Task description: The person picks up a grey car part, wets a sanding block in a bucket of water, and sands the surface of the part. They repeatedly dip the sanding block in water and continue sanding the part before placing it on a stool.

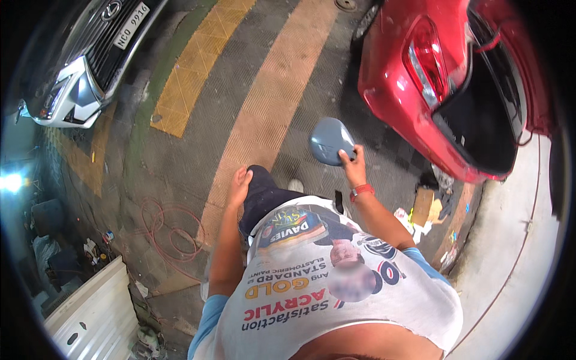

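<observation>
- Floor [252,129]: dark, finely ribbed and scuffed, crossed by a yellow stripe [195,66] and a broader tan stripe [282,72].
- The space looks like a vehicle workshop: a silver-and-black car front [90,72] stands at upper left, a red car [390,72] at upper right with its tail lamp [429,60] towards the person.
- A bright lamp [11,182] glares at the left rim; a reddish hose [174,240] lies in loops, a pale ribbed panel [99,312] is at lower left, and cardboard [423,205] lies among litter at right.
- Writing: the licence plate [131,26] carries dark characters on white, beside a grille badge [111,9]; the white shirt [294,288] bears red, gold and black lettering, upside down here, with printed pictures.
- Right hand [354,163]: thumb and fingers grip the edge of a glossy grey-blue mirror cover [329,141], held out above the floor.
- Left hand [239,185]: empty, fingers loosely extended, beside the left knee; contact cannot be told.
</observation>
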The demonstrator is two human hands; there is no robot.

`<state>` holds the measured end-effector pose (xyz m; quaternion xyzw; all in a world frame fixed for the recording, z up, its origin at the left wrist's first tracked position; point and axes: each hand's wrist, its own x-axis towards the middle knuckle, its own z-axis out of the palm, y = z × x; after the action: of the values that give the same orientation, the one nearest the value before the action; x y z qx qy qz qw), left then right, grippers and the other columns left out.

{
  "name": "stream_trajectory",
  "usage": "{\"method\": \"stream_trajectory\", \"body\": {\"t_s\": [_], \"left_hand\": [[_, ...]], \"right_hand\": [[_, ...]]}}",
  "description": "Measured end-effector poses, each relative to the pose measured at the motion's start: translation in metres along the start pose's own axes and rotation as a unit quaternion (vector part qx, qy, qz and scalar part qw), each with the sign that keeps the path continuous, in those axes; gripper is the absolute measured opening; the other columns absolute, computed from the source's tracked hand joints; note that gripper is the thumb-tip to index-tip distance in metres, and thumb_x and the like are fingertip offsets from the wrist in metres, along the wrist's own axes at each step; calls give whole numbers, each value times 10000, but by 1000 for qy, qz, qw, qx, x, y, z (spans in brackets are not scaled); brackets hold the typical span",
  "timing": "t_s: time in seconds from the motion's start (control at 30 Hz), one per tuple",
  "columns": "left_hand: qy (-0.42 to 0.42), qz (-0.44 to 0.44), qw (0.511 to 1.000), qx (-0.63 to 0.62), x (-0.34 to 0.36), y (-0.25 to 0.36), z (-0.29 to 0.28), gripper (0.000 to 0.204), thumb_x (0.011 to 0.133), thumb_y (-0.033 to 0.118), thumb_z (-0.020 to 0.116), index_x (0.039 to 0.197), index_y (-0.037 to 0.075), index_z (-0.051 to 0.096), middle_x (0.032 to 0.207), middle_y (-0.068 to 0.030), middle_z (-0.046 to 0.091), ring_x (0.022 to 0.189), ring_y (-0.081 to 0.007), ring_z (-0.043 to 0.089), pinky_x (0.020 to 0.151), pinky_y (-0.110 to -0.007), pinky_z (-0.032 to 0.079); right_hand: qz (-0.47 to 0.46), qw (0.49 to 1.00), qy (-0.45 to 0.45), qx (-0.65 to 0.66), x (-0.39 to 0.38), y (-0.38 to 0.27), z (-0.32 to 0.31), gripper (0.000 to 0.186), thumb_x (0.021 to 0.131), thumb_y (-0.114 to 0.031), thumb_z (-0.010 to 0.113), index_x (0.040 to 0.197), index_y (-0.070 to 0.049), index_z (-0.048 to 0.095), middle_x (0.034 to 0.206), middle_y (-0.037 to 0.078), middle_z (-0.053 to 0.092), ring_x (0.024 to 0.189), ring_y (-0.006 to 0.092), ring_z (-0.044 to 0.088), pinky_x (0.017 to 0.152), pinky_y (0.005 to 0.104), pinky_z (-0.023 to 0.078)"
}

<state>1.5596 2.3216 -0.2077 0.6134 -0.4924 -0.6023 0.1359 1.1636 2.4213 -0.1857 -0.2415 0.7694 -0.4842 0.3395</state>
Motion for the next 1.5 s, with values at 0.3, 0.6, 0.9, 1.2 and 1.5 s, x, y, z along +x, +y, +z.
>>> {"method": "stream_trajectory", "body": {"t_s": [0.3, 0.6, 0.9, 1.2, 1.5], "left_hand": [[-171, 7, 920, -353, 272, 283, -37, 937, 967, 747, 490, 1601, 83, 303, 1567, -177, 437, 1437, -338, 444, 1179, -609, 313], [-251, 40, 882, -397, 495, 486, -18, 767, 1031, 469, 603, 1601, 100, 247, 1584, -138, 408, 1460, -315, 422, 1180, -613, 343], [-210, -19, 849, -484, 722, 624, 53, 596, 1060, 427, 543, 1536, 91, 415, 1529, -98, 533, 1408, -261, 507, 1144, -454, 416], [-170, 40, 888, -426, 922, 837, 97, 775, 1004, 456, 656, 1574, 57, 315, 1591, -96, 431, 1439, -253, 461, 1187, -489, 378], [-206, 115, 730, -641, 1150, 979, 118, 1084, 876, 828, 486, 1619, 76, 247, 1665, -90, 325, 1538, -258, 290, 1262, -484, 213]], "right_hand": [[137, 934, -133, 303, 220, -244, 220, 251, 1028, -224, 665, 1188, -148, 488, 1111, 3, 607, 988, 135, 619, 739, 373, 625], [222, 865, -180, 412, 468, -341, 248, 203, 1099, -349, 523, 1213, -192, 464, 1252, 36, 563, 1063, 261, 649, 857, 539, 604], [241, 911, -295, 159, 825, -389, 201, 522, 1084, -546, 456, 1375, -117, 514, 1301, 68, 599, 1132, 172, 626, 835, 348, 559], [88, 898, -430, 28, 1165, -523, 265, 642, 1042, -550, 565, 1467, -72, 498, 1292, 96, 642, 1186, 171, 599, 974, 374, 523], [204, 909, -304, 196, 1403, -557, 357, 499, 1073, -502, 524, 1398, -123, 528, 1157, 24, 661, 791, 76, 603, 485, 233, 403]]}}
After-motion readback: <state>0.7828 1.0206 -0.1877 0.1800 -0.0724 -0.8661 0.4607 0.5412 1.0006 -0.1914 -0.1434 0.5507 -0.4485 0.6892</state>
